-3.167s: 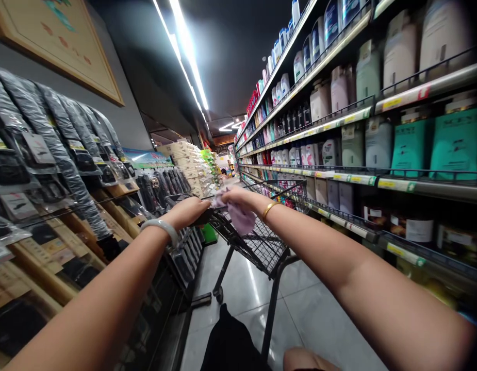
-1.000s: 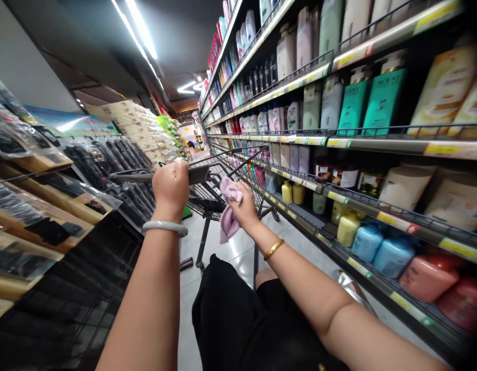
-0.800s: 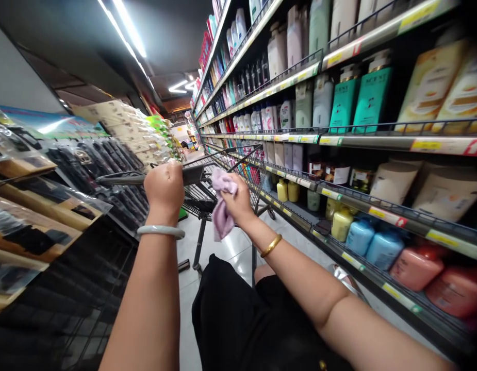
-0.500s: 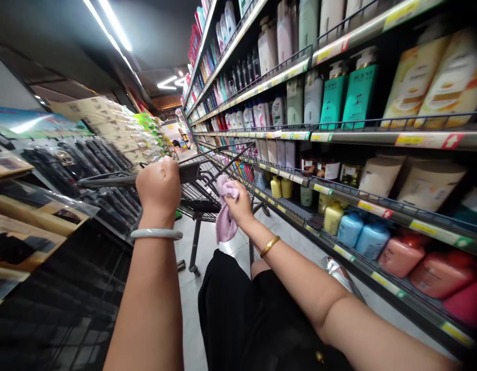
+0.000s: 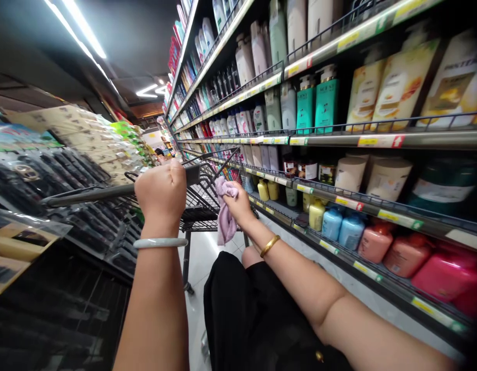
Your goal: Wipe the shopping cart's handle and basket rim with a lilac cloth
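Note:
A black wire shopping cart stands in front of me in a shop aisle. My left hand, with a pale bangle at the wrist, is closed in a fist round the cart's handle bar. My right hand, with a gold bangle, is closed on a crumpled lilac cloth that it holds against the cart's near right side. My black-clothed lap and a bare knee show below the arms.
Tall shelves of shampoo and lotion bottles run along the right, with coloured bottles on the low shelf. Hanging packets and stacked boxes line the left. The tiled aisle floor runs ahead under the cart.
The view has swung right and down. My right hand with the cloth has slid a little lower on the cart's side. My left hand keeps its grip on the handle.

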{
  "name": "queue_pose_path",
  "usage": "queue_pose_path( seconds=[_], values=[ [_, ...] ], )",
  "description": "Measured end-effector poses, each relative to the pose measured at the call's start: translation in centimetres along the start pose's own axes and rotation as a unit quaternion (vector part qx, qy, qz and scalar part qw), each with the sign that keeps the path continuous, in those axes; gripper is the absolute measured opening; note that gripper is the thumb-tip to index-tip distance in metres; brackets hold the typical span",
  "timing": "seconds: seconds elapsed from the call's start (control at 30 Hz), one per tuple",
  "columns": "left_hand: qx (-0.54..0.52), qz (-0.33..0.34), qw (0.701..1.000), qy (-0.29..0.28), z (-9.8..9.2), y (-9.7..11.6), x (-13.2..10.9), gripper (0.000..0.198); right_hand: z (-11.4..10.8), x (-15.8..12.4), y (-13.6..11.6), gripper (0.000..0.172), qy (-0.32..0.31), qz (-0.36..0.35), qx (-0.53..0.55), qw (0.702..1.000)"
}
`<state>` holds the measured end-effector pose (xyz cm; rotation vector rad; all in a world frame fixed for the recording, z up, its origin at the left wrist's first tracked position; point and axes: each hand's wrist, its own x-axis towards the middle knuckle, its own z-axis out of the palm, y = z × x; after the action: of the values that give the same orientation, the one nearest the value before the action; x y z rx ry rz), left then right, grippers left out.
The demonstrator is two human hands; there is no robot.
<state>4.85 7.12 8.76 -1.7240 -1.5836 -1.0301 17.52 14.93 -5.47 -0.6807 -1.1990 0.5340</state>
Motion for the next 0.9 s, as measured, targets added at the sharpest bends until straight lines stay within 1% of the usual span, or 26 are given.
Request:
queue_pose_path(
  seconds=[0.03, 0.07, 0.2, 0.27, 0.3, 0.4, 0.47, 0.53, 0.67, 0.73, 0.77, 0.83, 0.9],
  values=[
    [-0.002, 0.003, 1.0, 0.003, 0.1, 0.2, 0.0, 0.055, -0.2, 0.1, -0.1, 0.019, 0.0, 0.002, -0.004, 1.0],
    [0.0, 0.006, 1.0, 0.005, 0.1, 0.4, 0.0, 0.055, -0.4, 0.3, -0.5, 0.02, 0.0, -0.012, -0.01, 1.0],
    [0.021, 0.008, 1.0, 0.009, 0.2, 1.2, 0.0, 0.058, -0.9, 1.5, -2.8, 0.026, -0.009, -0.13, -0.029, 0.991],
    [0.028, 0.009, 1.0, 0.004, 0.1, 1.5, 0.0, 0.058, -1.2, 1.5, -2.7, 0.026, -0.017, -0.15, -0.045, 0.988],
    [0.029, 0.011, 1.0, -0.001, 0.1, 1.6, 0.0, 0.057, -1.4, 1.2, -2.0, 0.025, -0.016, -0.134, -0.052, 0.989],
    [0.022, 0.015, 1.0, -0.012, 0.0, 1.7, 0.0, 0.054, -1.7, 0.2, 0.5, 0.021, -0.001, -0.039, -0.053, 0.998],
    [0.014, 0.009, 1.0, -0.01, 0.0, 1.7, 0.0, 0.054, -1.5, -0.2, 1.1, 0.021, 0.007, -0.005, -0.046, 0.999],
    [0.014, -0.002, 1.0, -0.007, 0.0, 1.7, 0.0, 0.055, -1.1, 0.1, 0.2, 0.021, 0.008, -0.021, -0.045, 0.999],
    [0.018, -0.01, 1.0, -0.007, 0.0, 2.1, -0.1, 0.056, -0.8, 1.4, -3.1, 0.026, 0.004, -0.121, -0.035, 0.992],
    [0.02, -0.003, 1.0, -0.012, -0.2, 2.5, -0.1, 0.055, -1.1, 1.4, -3.3, 0.028, 0.006, -0.146, -0.036, 0.989],
    [0.023, 0.005, 1.0, -0.014, -0.3, 2.7, -0.2, 0.054, -1.4, 1.1, -3.0, 0.028, 0.009, -0.135, -0.038, 0.99],
    [0.033, 0.021, 0.999, -0.016, -0.4, 2.9, -0.3, 0.052, -1.8, 0.2, -2.0, 0.024, 0.015, -0.08, -0.038, 0.996],
    [0.043, 0.03, 0.998, -0.016, -0.5, 3.0, -0.3, 0.049, -1.9, -0.7, -2.0, 0.021, 0.021, -0.031, -0.028, 0.999]
  ],
)
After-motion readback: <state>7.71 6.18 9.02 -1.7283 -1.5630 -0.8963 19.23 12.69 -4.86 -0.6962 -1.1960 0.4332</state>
